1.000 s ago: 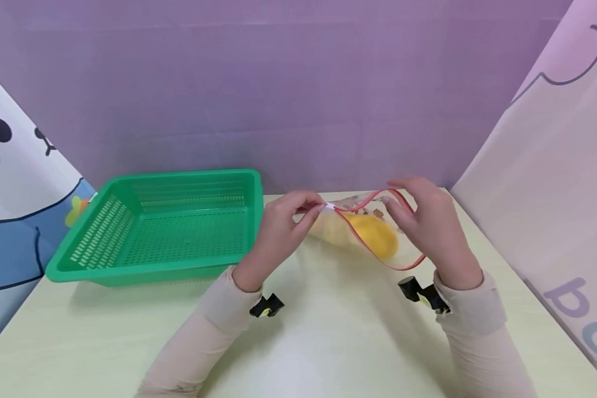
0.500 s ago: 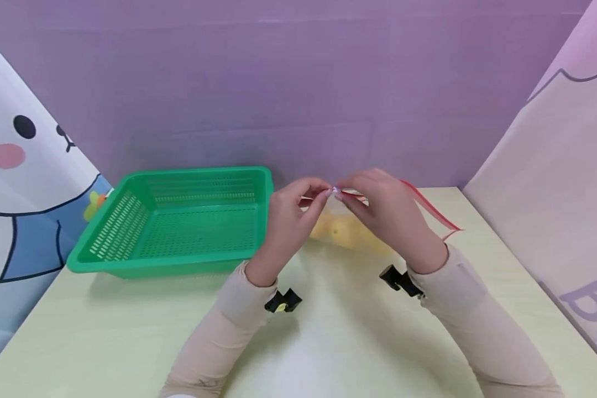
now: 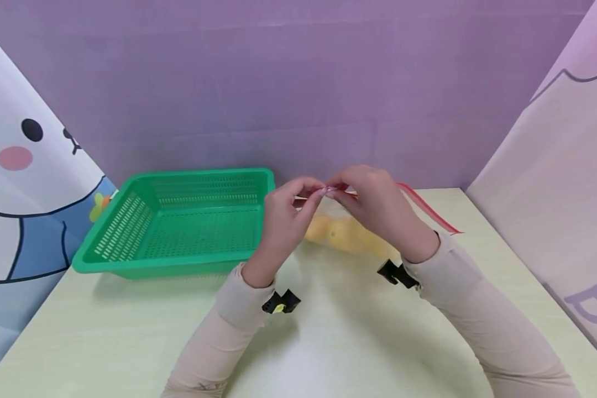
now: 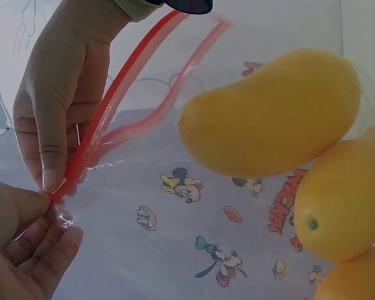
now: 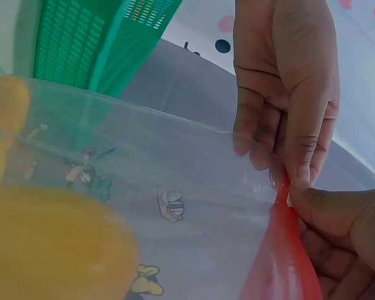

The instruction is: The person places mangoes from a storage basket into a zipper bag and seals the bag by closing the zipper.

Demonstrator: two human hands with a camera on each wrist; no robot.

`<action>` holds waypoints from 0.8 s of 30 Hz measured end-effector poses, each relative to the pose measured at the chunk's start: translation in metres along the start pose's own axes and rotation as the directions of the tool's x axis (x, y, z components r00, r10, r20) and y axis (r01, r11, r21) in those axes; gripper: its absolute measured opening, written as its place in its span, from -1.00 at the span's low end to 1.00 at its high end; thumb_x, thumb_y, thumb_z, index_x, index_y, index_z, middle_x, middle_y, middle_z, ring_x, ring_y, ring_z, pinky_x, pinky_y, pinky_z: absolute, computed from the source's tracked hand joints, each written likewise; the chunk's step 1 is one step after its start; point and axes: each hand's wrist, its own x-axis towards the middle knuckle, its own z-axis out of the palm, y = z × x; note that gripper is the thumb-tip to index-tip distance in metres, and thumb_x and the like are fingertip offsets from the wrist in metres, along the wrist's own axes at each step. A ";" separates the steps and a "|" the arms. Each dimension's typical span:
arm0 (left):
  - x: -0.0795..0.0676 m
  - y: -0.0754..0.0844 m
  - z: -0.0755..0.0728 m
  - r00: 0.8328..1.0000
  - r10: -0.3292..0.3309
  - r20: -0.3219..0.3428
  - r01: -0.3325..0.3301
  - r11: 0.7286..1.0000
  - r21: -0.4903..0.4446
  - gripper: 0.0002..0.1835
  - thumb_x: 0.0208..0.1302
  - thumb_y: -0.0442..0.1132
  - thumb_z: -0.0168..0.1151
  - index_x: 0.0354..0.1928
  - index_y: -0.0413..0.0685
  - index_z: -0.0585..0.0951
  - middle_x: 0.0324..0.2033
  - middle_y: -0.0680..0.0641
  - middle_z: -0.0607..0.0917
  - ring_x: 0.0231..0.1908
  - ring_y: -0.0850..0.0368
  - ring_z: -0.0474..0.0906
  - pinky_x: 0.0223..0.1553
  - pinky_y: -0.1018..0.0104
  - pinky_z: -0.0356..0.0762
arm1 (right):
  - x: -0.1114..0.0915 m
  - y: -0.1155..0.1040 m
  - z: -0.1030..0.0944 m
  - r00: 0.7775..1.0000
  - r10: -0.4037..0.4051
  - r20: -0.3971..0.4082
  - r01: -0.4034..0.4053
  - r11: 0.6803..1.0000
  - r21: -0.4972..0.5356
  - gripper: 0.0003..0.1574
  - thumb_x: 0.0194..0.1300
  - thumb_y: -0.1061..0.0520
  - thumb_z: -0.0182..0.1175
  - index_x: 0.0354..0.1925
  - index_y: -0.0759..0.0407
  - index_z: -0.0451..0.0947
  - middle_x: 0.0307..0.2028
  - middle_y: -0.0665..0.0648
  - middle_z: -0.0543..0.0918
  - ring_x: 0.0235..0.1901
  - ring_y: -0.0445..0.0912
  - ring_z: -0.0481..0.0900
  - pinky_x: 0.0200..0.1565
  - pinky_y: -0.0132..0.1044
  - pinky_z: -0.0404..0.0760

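Note:
A clear zip bag (image 4: 131,250) with cartoon prints and a red zip edge (image 4: 122,94) hangs between my hands above the table. Several yellow mangoes, one of them this long mango (image 4: 272,115), lie inside it. My left hand (image 3: 286,215) pinches the bag's corner at the zip's left end. Close against it, my right hand (image 3: 378,207) pinches the small white slider (image 4: 60,186), mostly hidden by the fingertips. Away from the fingers, the two red strips stand apart, so the bag's mouth gapes there.
A green plastic basket (image 3: 179,267) with slotted walls stands to the left on the pale table (image 3: 328,342). Behind is a purple backdrop (image 3: 298,99). Printed cartoon panels flank both sides.
My right hand has come left from the bag's open mouth to the slider beside my left hand. The red strips' loop has narrowed. Over the last half second the hands hardly move.

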 end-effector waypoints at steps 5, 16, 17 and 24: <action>-0.001 -0.001 -0.003 1.000 0.004 -0.008 -0.004 1.000 0.000 -0.90 0.22 -0.34 0.25 -0.31 -0.25 0.66 -0.38 -0.12 0.72 -0.39 0.15 0.64 -0.34 0.42 0.61 | 0.003 -0.002 0.001 1.000 0.010 0.022 -0.010 1.000 0.007 -0.91 0.10 0.28 0.35 -0.35 0.27 0.65 -0.40 0.12 0.69 -0.36 -0.03 0.61 -0.30 -0.19 0.57; -0.005 -0.002 -0.005 0.999 0.031 -0.015 -0.031 0.999 0.012 -0.90 0.24 -0.33 0.23 -0.32 -0.24 0.66 -0.38 -0.11 0.71 -0.39 0.15 0.64 -0.33 0.40 0.61 | 0.002 -0.002 0.005 0.999 -0.028 0.023 0.027 0.999 0.021 -0.92 0.12 0.30 0.33 -0.35 0.28 0.63 -0.39 0.14 0.69 -0.35 -0.01 0.59 -0.29 -0.18 0.56; -0.005 -0.002 -0.005 0.999 0.037 -0.014 -0.037 0.999 0.016 -0.90 0.24 -0.33 0.23 -0.32 -0.25 0.66 -0.38 -0.12 0.71 -0.39 0.15 0.64 -0.33 0.41 0.61 | 0.002 -0.002 0.004 0.999 -0.029 0.023 0.029 0.999 0.024 -0.92 0.11 0.30 0.33 -0.35 0.28 0.63 -0.39 0.13 0.69 -0.35 -0.01 0.59 -0.29 -0.18 0.56; -0.005 -0.002 -0.005 0.997 0.067 -0.025 -0.066 0.997 0.026 -0.90 0.24 -0.34 0.24 -0.32 -0.26 0.65 -0.39 -0.13 0.70 -0.40 0.13 0.63 -0.33 0.41 0.61 | 0.000 -0.003 0.003 0.999 -0.047 0.020 0.047 0.999 0.024 -0.90 0.11 0.29 0.33 -0.33 0.26 0.61 -0.39 0.12 0.68 -0.35 -0.03 0.58 -0.30 -0.20 0.55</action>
